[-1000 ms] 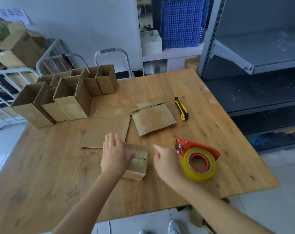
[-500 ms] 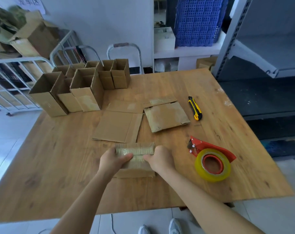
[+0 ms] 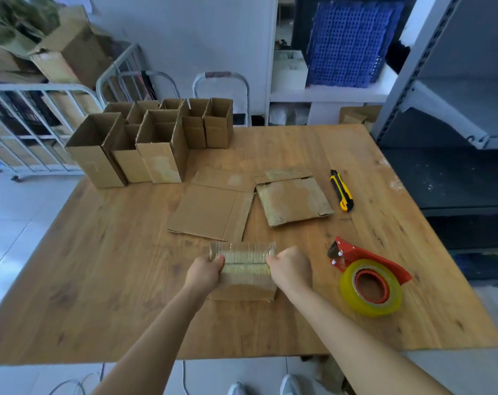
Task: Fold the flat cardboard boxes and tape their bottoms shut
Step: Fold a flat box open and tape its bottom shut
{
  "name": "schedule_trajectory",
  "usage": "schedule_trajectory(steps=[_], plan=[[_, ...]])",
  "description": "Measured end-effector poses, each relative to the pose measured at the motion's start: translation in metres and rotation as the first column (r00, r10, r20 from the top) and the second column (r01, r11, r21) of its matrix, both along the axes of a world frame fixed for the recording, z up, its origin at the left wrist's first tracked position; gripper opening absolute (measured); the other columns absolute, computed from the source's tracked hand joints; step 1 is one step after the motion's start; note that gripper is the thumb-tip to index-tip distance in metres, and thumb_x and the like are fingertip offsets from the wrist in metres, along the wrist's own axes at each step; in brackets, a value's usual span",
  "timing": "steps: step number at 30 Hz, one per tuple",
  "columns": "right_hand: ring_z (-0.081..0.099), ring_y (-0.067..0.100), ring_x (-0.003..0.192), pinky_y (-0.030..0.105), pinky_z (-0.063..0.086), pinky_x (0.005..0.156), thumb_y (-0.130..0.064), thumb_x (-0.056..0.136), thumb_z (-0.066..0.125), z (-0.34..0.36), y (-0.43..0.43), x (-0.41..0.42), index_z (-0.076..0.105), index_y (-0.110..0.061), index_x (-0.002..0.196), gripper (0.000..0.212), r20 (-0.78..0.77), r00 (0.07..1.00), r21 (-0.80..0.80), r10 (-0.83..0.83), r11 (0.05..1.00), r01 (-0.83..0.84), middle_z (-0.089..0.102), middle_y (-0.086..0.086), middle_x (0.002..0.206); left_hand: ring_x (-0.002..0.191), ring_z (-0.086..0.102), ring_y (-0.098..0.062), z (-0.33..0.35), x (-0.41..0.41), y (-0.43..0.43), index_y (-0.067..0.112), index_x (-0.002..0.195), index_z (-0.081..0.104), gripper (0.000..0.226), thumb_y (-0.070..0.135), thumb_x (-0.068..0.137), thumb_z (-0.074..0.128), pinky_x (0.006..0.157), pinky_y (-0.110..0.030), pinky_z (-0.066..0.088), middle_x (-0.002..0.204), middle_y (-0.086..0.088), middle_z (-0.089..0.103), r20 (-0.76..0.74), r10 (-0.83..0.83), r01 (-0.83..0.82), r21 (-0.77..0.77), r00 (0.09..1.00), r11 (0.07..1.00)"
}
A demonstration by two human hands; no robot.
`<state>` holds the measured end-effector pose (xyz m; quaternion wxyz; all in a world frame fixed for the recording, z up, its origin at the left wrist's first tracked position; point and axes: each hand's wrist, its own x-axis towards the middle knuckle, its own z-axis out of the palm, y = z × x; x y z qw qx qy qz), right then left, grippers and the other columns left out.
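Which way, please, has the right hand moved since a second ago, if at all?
Yes: the right hand moved left, away from the tape dispenser, and now grips the taped box.

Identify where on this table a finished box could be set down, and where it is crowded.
Free: the table's left side, between the upright boxes and the near edge, left of the left hand; the far right corner beyond the utility knife. Crowded: the middle, with flat cardboard, the taped box, the tape dispenser.
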<state>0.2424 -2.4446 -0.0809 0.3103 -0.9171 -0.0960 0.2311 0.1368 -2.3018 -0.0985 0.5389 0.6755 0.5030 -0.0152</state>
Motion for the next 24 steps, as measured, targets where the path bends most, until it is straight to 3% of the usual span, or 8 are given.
schedule_trajectory(steps=[4, 7, 9, 12, 16, 19, 20, 24], plan=[[0.027, 0.014, 0.04, 0.024, 0.019, 0.039, -0.025, 0.09, 0.065, 0.006, -0.01, 0.001, 0.03, -0.015, 0.046, 0.057, -0.065, 0.997, 0.101, -0.04, 0.994, 0.047, 0.025, -0.005, 0.04, 0.079, 0.063, -0.019, 0.015, -0.008, -0.002, 0.008, 0.092, 0.066, 0.031, 0.035, 0.097, 0.053, 0.07, -0.029, 0.046, 0.091, -0.007, 0.068, 0.065, -0.074, 0.076, -0.035, 0.995, 0.997], [0.042, 0.019, 0.052, 0.027, 0.033, 0.049, -0.042, 0.093, 0.056, 0.017, -0.018, 0.005, 0.043, -0.009, 0.055, 0.052, -0.136, 0.974, 0.241, -0.179, 0.948, 0.208, 0.041, 0.002, 0.052, 0.086, 0.067, -0.014, 0.03, -0.014, -0.005, 0.017, 0.098, 0.068, 0.028, 0.042, 0.094, 0.055, 0.075, -0.027, 0.051, 0.096, 0.001, 0.072, 0.177, -0.108, 0.112, -0.011, 0.978, 0.994], [0.062, 0.029, 0.069, 0.04, 0.057, 0.065, -0.056, 0.089, 0.051, 0.025, -0.018, 0.012, 0.058, 0.001, 0.072, 0.06, -0.243, 0.929, 0.328, -0.28, 0.877, 0.35, 0.062, 0.01, 0.069, 0.092, 0.068, -0.012, 0.039, -0.016, -0.005, 0.024, 0.103, 0.069, 0.043, 0.059, 0.09, 0.048, 0.082, -0.031, 0.052, 0.099, 0.005, 0.072, 0.264, -0.083, 0.091, -0.017, 0.961, 0.996], [0.066, 0.038, 0.086, 0.059, 0.056, 0.079, -0.047, 0.083, 0.06, 0.029, -0.02, 0.022, 0.061, 0.005, 0.088, 0.052, -0.34, 0.892, 0.377, -0.298, 0.826, 0.42, 0.066, 0.017, 0.084, 0.102, 0.064, -0.008, 0.045, -0.017, -0.004, 0.03, 0.107, 0.067, 0.057, 0.073, 0.085, 0.038, 0.094, -0.034, 0.047, 0.107, 0.011, 0.07, 0.359, -0.021, 0.042, -0.05, 0.933, 0.998], [0.047, 0.02, 0.063, 0.034, 0.041, 0.06, -0.031, 0.063, 0.068, 0.024, -0.028, 0.018, 0.057, -0.003, 0.061, 0.03, -0.229, 0.958, 0.358, -0.17, 0.901, 0.245, 0.051, 0.011, 0.063, 0.105, 0.061, -0.017, 0.05, -0.016, -0.011, 0.015, 0.105, 0.063, 0.048, 0.056, 0.096, 0.04, 0.095, -0.035, 0.046, 0.111, -0.004, 0.066, 0.41, 0.033, -0.039, 0.006, 0.911, 0.999], [0.065, 0.016, 0.072, 0.028, 0.051, 0.068, -0.002, 0.074, 0.073, 0.016, -0.035, 0.009, 0.069, -0.006, 0.075, 0.006, -0.2, 0.964, 0.387, -0.176, 0.889, 0.243, 0.072, 0.003, 0.074, 0.102, 0.061, -0.016, 0.049, -0.016, -0.012, 0.015, 0.108, 0.06, 0.041, 0.05, 0.098, 0.041, 0.086, -0.028, 0.05, 0.111, -0.003, 0.065, 0.44, 0.054, -0.052, -0.016, 0.896, 0.998], [0.067, 0.013, 0.077, 0.027, 0.052, 0.069, 0.002, 0.075, 0.073, 0.015, -0.037, 0.007, 0.071, -0.01, 0.083, 0.014, -0.179, 0.963, 0.392, -0.201, 0.883, 0.257, 0.072, 0.001, 0.08, 0.103, 0.062, -0.014, 0.049, -0.016, -0.013, 0.016, 0.112, 0.058, 0.04, 0.05, 0.098, 0.041, 0.084, -0.027, 0.05, 0.112, 0.0, 0.064, 0.458, 0.061, -0.037, -0.061, 0.887, 0.997], [0.061, 0.008, 0.078, 0.013, 0.04, 0.059, 0.001, 0.083, 0.069, 0.005, -0.04, 0.0, 0.069, -0.013, 0.085, 0.014, -0.001, 0.978, 0.354, -0.209, 0.914, 0.196, 0.068, -0.003, 0.084, 0.112, 0.057, -0.014, 0.036, -0.016, -0.023, 0.011, 0.104, 0.063, 0.057, 0.059, 0.094, 0.035, 0.103, -0.035, 0.044, 0.116, 0.002, 0.062, 0.448, 0.079, -0.003, -0.168, 0.891, 0.986]])
